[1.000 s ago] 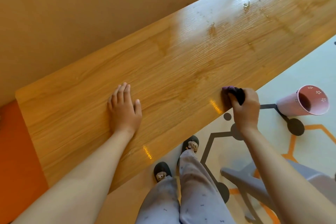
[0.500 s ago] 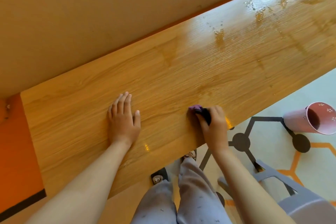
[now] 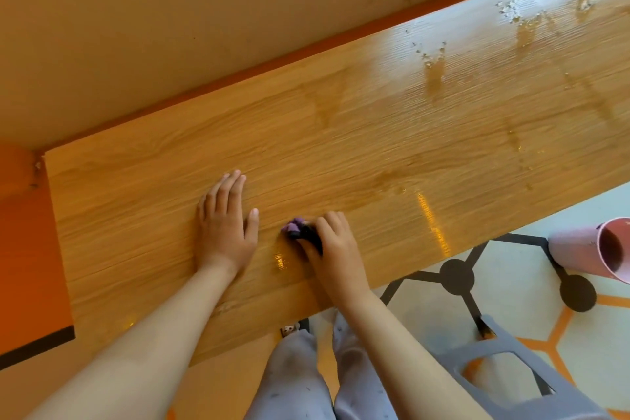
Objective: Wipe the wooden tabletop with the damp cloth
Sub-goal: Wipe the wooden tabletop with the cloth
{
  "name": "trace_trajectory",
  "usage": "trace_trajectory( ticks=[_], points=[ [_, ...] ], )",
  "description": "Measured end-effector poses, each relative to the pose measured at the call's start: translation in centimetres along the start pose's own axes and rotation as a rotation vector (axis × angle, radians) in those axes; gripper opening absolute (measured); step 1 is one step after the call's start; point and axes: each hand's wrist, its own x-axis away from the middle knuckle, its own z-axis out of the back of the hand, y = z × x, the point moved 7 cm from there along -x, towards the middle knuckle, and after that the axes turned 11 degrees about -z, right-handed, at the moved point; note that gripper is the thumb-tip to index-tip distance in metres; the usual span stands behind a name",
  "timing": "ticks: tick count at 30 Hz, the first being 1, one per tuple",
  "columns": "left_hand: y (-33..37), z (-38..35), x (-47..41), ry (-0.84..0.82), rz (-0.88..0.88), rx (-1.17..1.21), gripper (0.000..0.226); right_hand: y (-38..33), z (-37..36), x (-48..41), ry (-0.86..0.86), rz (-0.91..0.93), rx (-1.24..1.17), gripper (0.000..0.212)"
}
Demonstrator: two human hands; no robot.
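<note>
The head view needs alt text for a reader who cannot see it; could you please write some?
Seen from above, the right hand presses a bunched purple cloth onto a wooden tabletop, beside the left hand resting flat. Wet streaks glisten far right; a pink cup sits beyond the table's near edge.

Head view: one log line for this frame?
right hand: shut on cloth, near edge | left hand: flat on tabletop | wet streaks far right

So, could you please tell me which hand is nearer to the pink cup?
Right. The right hand, clutching the cloth, lies between the left hand and the pink cup.
</note>
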Motion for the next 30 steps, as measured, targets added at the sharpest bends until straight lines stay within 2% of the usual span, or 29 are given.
trace_trajectory(
  ticks=[2, 7, 10, 12, 16, 20, 22, 24, 27, 30],
  points=[
    [0.0, 0.0, 0.0, -0.006, 0.006, -0.003, 0.06, 1.8, 2.4, -2.1, 0.05, -0.02, 0.009, 0.013],
    [0.1, 0.0, 0.0, -0.019, 0.02, 0.0, 0.061, 10.1, 12.4, -6.7, 0.325, -0.304, 0.048, 0.014],
    [0.0, 0.0, 0.0, -0.026, 0.026, 0.001, 0.061, 10.9, 13.6, -6.8, 0.372, -0.349, 0.08, 0.012],
    [0.0, -0.1, 0.1, -0.03, 0.032, 0.0, 0.06, 8.7, 10.7, -6.1, 0.302, -0.293, 0.067, 0.011],
    [0.0, 0.0, -0.1, -0.031, 0.033, -0.012, 0.06, 0.7, 1.8, -4.5, 0.053, -0.014, -0.013, 0.013],
    [0.1, 0.1, -0.1, -0.024, 0.026, -0.028, 0.059, -2.5, -1.3, -5.0, -0.076, 0.112, -0.043, 0.029],
    [0.2, 0.1, -0.2, -0.024, 0.034, -0.022, 0.059, -0.7, 0.9, -6.6, -0.023, 0.082, -0.084, 0.02],
    [0.2, 0.1, -0.1, -0.025, 0.039, -0.017, 0.059, 2.7, 4.7, -9.2, 0.103, -0.02, -0.093, 0.012],
    [0.1, 0.1, -0.1, -0.024, 0.04, -0.001, 0.059, 8.0, 9.9, -13.1, 0.259, -0.22, -0.004, 0.011],
    [0.2, 0.1, -0.2, -0.029, 0.044, 0.007, 0.059, 10.1, 11.9, -14.1, 0.367, -0.33, 0.037, 0.013]
  ],
)
